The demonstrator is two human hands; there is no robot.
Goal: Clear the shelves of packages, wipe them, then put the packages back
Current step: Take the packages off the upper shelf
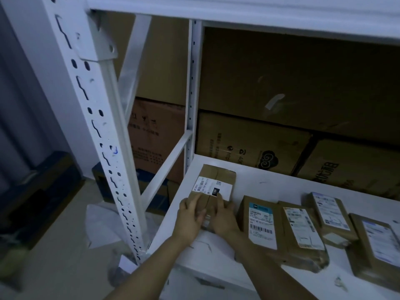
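Note:
A brown cardboard package (214,182) with a white shipping label lies flat at the left end of the white shelf (270,187). My left hand (190,217) grips its near left corner and my right hand (223,215) presses on its near right edge, so both hands hold it. Several more labelled brown packages lie in a row to the right: one with a blue-topped label (259,224), one beside it (303,232), a smaller one behind (331,215), and one at the right edge (376,245).
Large cardboard boxes (281,87) are stacked behind the shelf. A white perforated upright post (99,135) stands at the left front corner, with a diagonal brace (166,165). The upper shelf (238,9) hangs overhead. Dark boxes (39,191) sit on the floor at left.

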